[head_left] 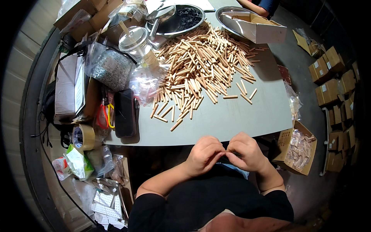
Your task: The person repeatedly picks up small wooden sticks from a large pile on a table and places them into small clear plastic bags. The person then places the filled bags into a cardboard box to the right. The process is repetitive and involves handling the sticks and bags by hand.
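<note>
Close to my body, just off the table's near edge, my left hand (207,153) and my right hand (244,151) meet with fingers curled and fingertips pinched together. Whatever lies between them is too small or hidden to make out. Beyond them a large heap of short wooden dowels (201,65) spreads over the grey table (232,127). Several loose dowels lie at the heap's near edge, one of them (176,125) nearest my left hand. Clear plastic bags (148,83) rest against the heap's left side.
At the back stand a metal bowl of dark pieces (185,19) and an open white box (253,29) on another bowl. A phone (125,114), scissors (103,114) and a tape roll (83,136) lie left. Right of the table, a carton (286,149) holds small bagged packs.
</note>
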A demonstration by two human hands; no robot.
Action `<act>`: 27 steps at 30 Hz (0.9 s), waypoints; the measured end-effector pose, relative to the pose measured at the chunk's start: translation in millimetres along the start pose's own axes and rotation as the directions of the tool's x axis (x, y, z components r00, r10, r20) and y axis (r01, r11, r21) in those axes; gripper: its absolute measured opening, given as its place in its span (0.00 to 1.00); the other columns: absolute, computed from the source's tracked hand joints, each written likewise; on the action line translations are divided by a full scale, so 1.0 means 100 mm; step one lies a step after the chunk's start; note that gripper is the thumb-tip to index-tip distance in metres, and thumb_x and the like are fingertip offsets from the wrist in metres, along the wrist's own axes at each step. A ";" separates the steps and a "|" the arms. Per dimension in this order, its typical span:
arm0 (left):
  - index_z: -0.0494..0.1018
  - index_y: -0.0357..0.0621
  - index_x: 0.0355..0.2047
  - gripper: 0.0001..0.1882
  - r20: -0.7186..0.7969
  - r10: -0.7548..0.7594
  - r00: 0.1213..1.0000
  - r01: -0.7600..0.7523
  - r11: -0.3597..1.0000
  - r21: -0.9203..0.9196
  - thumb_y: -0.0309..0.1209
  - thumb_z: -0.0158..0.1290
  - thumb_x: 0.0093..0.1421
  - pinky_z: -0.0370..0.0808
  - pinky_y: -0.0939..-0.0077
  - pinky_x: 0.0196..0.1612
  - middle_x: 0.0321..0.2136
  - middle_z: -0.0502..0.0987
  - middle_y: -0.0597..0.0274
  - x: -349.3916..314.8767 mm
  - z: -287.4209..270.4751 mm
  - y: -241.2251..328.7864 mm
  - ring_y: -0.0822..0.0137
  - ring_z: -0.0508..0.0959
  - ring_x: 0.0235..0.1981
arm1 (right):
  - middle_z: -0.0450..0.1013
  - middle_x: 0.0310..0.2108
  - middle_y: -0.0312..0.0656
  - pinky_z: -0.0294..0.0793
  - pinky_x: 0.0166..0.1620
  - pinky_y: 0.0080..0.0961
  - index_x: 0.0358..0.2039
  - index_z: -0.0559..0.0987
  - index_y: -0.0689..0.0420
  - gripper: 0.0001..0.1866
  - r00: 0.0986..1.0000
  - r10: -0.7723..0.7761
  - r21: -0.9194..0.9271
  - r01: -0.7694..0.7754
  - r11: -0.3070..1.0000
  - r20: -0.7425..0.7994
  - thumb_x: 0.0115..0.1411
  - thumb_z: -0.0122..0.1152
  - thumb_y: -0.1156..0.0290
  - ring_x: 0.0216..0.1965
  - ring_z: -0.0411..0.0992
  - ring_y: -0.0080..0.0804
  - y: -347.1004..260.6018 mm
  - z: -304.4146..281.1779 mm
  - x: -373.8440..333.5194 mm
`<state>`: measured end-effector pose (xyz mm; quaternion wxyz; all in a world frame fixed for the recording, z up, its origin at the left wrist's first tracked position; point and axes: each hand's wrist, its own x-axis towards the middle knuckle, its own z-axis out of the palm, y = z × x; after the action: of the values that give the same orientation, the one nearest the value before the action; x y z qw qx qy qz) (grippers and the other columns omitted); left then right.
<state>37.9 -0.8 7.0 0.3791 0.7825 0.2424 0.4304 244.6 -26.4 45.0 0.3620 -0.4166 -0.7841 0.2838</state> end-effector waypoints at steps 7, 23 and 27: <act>0.75 0.36 0.35 0.07 -0.017 -0.085 0.996 0.084 0.996 -0.037 0.19 0.60 0.56 0.76 0.66 0.41 0.32 0.78 0.54 -0.01 -0.07 0.00 0.54 0.79 0.36 | 0.71 0.26 0.46 0.72 0.34 0.36 0.25 0.75 0.60 0.06 0.994 0.103 0.047 -0.104 0.993 0.023 0.49 0.64 0.75 0.29 0.70 0.45 0.06 -0.05 -0.09; 0.45 0.45 0.73 0.63 -0.001 -0.570 0.821 0.293 0.421 0.859 0.72 0.55 0.49 0.45 0.35 0.68 0.71 0.37 0.30 0.24 -0.67 -0.53 0.28 0.39 0.71 | 0.68 0.30 0.42 0.69 0.40 0.30 0.35 0.73 0.62 0.07 0.321 0.501 -0.222 -0.943 0.248 -0.803 0.61 0.59 0.73 0.33 0.67 0.34 0.70 -1.63 -2.50; 0.45 0.47 0.73 0.59 0.045 -0.529 0.847 0.269 0.500 0.823 0.71 0.51 0.53 0.42 0.36 0.69 0.72 0.37 0.32 0.51 -0.30 -0.62 0.29 0.35 0.72 | 0.70 0.36 0.45 0.70 0.44 0.31 0.39 0.74 0.63 0.08 0.440 0.407 -0.271 -0.872 0.408 -0.801 0.61 0.59 0.73 0.40 0.69 0.39 0.87 -1.49 -2.29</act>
<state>34.9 83.2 -7.5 0.1141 0.8420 0.5242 0.0565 492.7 -159.3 -10.2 0.2730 -0.8676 -0.4132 -0.0449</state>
